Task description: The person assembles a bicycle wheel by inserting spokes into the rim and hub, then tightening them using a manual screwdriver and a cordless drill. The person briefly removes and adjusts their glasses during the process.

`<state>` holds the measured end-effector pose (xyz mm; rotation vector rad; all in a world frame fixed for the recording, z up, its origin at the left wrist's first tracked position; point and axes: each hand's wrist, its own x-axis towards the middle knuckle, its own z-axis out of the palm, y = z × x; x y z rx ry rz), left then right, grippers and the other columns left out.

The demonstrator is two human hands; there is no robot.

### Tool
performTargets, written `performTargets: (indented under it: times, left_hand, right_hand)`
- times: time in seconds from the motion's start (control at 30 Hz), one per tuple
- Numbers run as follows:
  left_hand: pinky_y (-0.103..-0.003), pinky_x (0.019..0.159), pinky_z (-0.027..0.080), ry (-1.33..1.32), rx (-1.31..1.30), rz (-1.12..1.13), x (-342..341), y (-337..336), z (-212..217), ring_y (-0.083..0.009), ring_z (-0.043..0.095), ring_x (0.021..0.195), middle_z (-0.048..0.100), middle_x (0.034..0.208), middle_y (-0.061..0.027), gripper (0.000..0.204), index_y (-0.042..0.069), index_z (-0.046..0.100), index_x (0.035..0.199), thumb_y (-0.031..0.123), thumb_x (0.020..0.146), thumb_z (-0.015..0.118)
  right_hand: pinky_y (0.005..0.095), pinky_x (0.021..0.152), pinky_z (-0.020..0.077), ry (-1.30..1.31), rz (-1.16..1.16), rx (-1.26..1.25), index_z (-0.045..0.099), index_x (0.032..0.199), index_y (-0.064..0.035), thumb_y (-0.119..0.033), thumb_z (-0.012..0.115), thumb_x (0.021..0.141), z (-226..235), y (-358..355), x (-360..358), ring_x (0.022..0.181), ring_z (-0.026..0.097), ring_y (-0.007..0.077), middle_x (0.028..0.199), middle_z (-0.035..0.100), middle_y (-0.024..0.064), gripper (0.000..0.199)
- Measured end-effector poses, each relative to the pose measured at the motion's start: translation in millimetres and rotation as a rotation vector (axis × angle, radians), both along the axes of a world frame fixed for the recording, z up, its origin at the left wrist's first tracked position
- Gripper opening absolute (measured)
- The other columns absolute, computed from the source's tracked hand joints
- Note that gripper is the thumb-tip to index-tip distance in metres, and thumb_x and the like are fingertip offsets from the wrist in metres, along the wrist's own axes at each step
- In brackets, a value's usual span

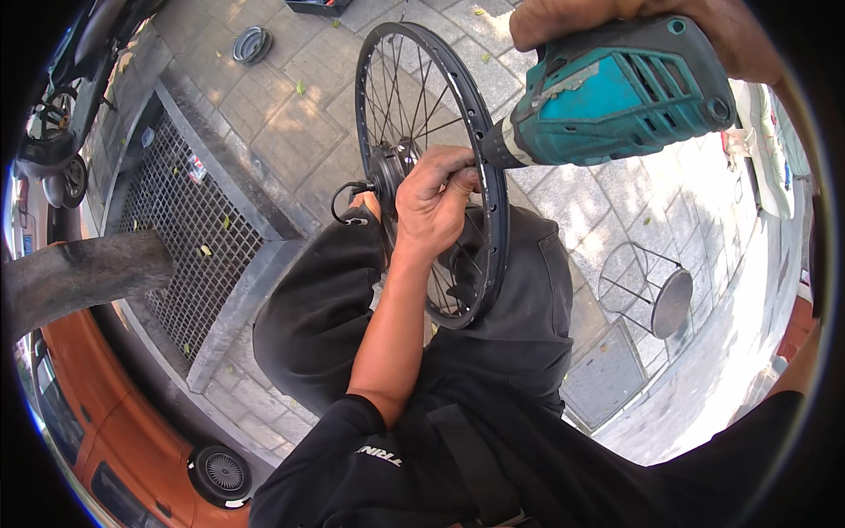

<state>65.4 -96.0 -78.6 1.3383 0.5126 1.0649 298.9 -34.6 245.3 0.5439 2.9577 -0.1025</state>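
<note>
Two bare hands are engaged. Left hand (436, 198) is closed around the spokes and rim of a black spoked wheel (429, 167), fingers curled near the drill's nose. Right hand (634, 22), at the upper edge, grips a teal power drill (616, 92) from above; its chuck touches the rim on the wheel's right side. Wheel stands upright on edge, propped against the person's dark-trousered knees, with a hub motor (387, 172) at centre and a short black cable (345, 201) hanging from it. Beneath lies grey paving. A metal grate (176, 238) sits to the left, a wire stool (647, 286) to the right, and an orange vehicle (114, 440) at lower left.
</note>
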Motion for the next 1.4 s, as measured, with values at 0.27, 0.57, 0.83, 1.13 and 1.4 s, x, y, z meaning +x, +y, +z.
performTargets:
  times: [0.27, 0.57, 0.83, 1.13, 1.4]
  left_hand:
    - [-0.028, 0.070, 0.057, -0.098, 0.062, -0.071, 18, -6, 2, -0.0157, 0.068, 0.080, 0.069, 0.103, -0.0121, 0.016, -0.005, 0.072, 0.111, -0.010, 0.097, 0.068]
    - [-0.029, 0.070, 0.056, -0.082, -0.013, -0.057, 12, 1, 7, -0.0170, 0.069, 0.079, 0.071, 0.097, -0.0114, 0.015, -0.004, 0.074, 0.108, -0.007, 0.093, 0.071]
    - [-0.032, 0.079, 0.057, 0.114, 0.135, -0.153, -17, 15, -20, -0.0242, 0.072, 0.093, 0.074, 0.102, -0.0112, 0.028, 0.004, 0.077, 0.113, -0.009, 0.090, 0.067]
    - [-0.038, 0.084, 0.047, 0.248, 0.394, 0.139, -18, 9, -15, -0.0203, 0.070, 0.095, 0.075, 0.106, 0.0000, 0.043, 0.015, 0.078, 0.114, -0.009, 0.081, 0.065]
    - [-0.037, 0.083, 0.041, 0.220, 0.363, 0.156, -13, 4, -21, -0.0179, 0.068, 0.094, 0.075, 0.106, 0.0030, 0.041, 0.015, 0.078, 0.110, -0.009, 0.080, 0.064]
  right_hand:
    - [0.0509, 0.106, 0.0462, -0.050, -0.900, -0.422, 0.070, 0.131, -0.0122, -0.024, 0.094, 0.074, -11, -70, 44, 0.121, 0.061, 0.0330, 0.121, 0.072, 0.0155, 0.063]
    - [0.0371, 0.068, 0.0582, -0.049, -1.432, -0.405, 0.080, 0.102, -0.0064, -0.007, 0.082, 0.079, -15, -93, -24, 0.068, 0.067, 0.0177, 0.084, 0.076, 0.0091, 0.023]
    - [0.0322, 0.069, 0.0549, -0.090, -1.523, -0.618, 0.075, 0.104, -0.0027, 0.005, 0.080, 0.078, -20, -96, 5, 0.075, 0.066, 0.0141, 0.086, 0.073, 0.0037, 0.028]
    - [0.0331, 0.069, 0.0550, -0.037, -1.466, -0.598, 0.072, 0.108, 0.0008, 0.012, 0.072, 0.076, -25, -90, 32, 0.077, 0.067, 0.0156, 0.086, 0.070, 0.0045, 0.034]
    - [0.0380, 0.070, 0.0555, -0.084, -1.453, -0.605, 0.063, 0.123, 0.0015, 0.000, 0.080, 0.080, -20, -111, 50, 0.075, 0.065, 0.0223, 0.091, 0.066, 0.0092, 0.046]
